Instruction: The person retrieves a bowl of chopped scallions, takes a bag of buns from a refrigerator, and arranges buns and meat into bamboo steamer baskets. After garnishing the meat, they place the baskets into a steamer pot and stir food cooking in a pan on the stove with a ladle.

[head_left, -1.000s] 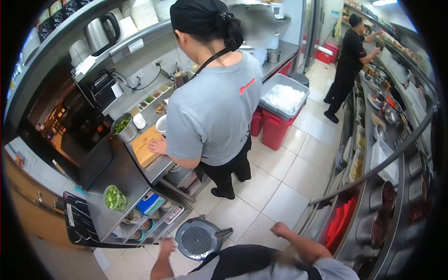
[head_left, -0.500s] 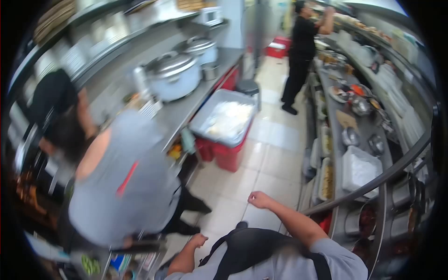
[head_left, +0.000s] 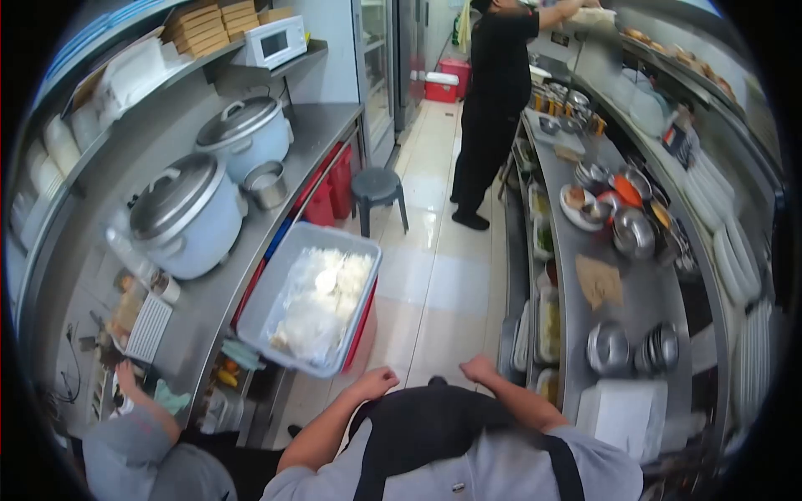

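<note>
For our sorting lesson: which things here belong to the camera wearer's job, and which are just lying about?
Probably the job's (nearest the left hand):
grey tub
its white contents

Probably just lying about:
dark stool
lidded pots
metal bowls
brown paper

A grey short-sleeved shirt [head_left: 597, 464] with 1 small shiny stud [head_left: 458, 487] shows beneath a black apron [head_left: 430, 417] with 2 black straps [head_left: 566, 472].

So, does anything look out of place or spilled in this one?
Mildly: a brown sheet lies askew and ragged on the right counter, near a jumble of bowls, perhaps left behind. No spill stands out.
</note>
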A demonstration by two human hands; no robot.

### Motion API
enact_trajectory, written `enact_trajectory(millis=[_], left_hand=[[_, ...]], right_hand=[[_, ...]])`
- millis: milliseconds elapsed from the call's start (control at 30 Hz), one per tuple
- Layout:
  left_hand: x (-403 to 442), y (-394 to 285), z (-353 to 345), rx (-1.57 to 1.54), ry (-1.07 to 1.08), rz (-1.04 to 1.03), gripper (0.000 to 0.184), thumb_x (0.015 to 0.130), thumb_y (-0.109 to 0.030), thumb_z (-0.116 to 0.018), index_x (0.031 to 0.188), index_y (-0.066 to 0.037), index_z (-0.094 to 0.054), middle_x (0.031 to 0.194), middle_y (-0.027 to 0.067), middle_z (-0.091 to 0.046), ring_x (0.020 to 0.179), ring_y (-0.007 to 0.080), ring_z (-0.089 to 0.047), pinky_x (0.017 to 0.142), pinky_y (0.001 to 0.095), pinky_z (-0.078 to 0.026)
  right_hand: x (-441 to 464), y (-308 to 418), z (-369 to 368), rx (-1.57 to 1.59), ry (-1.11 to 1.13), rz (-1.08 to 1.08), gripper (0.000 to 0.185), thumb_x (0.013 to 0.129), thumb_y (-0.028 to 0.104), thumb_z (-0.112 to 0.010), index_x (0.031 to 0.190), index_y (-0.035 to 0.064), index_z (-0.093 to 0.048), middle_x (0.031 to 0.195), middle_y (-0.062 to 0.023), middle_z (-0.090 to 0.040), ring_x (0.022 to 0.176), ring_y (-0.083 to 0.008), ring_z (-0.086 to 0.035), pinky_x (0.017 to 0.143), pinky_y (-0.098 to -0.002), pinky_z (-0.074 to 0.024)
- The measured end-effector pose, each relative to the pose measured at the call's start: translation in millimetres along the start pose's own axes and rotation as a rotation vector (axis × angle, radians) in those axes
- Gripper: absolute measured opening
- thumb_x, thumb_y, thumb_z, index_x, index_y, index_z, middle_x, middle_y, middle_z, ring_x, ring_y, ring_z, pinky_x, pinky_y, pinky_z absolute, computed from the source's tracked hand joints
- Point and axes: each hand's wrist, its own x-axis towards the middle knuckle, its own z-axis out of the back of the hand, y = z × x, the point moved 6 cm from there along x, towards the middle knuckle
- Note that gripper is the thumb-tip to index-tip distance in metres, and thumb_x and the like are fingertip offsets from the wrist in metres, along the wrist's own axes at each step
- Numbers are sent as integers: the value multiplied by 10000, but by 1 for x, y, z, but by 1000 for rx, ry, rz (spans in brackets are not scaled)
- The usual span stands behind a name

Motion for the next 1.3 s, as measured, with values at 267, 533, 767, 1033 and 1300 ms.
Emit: enact_trajectory(millis=[267, 533, 767, 1033, 1300], left_hand=[[169, -41, 203, -455, -175, 159, 278, 1012, -264, -614, 1080, -7, -693, 976, 103, -739, 896, 200, -717, 768, 350, -564], [459, -82, 506, -587, -657, -112, 256, 1031, -217, -579, 919, -18, -694, 860, 65, -726, 786, 146, -688, 708, 310, -559], [690, -233, 690, -639, -731, -364, 252, 1021, -250, -633, 965, -7, -674, 865, 33, -682, 784, 93, -603, 746, 265, -496], [942, -302, 928, -249, -1153, -341, 431, 937, -239, -712, 1278, -3, -596, 1139, 121, -670, 990, 238, -660, 898, 348, -526], [1067, -331, 1081, -159, -1787, -107, 567, 904, -232, -707, 1329, 75, -491, 1196, 192, -637, 1080, 314, -644, 977, 394, -505]], right_hand=[[280, 111, 187, 228, 363, 229, 426, 898, 327, -526, 814, -42, -721, 744, -232, -686, 620, -344, -684, 674, -469, -575], [552, 105, 296, -117, 352, 245, 436, 927, 345, -534, 873, -31, -749, 810, -238, -721, 807, -359, -726, 778, -495, -569], [706, 60, 362, 241, 460, -230, 463, 910, 377, -570, 993, -36, -763, 892, -232, -736, 918, -313, -739, 758, -455, -598], [1065, 205, 463, -50, 451, 360, 428, 870, 344, -605, 1001, -36, -752, 983, -258, -740, 952, -402, -722, 857, -460, -569], [1245, 484, 798, 478, -12, 805, 252, 932, 250, -618, 954, 7, -679, 915, -223, -709, 914, -366, -694, 853, -428, -539]])
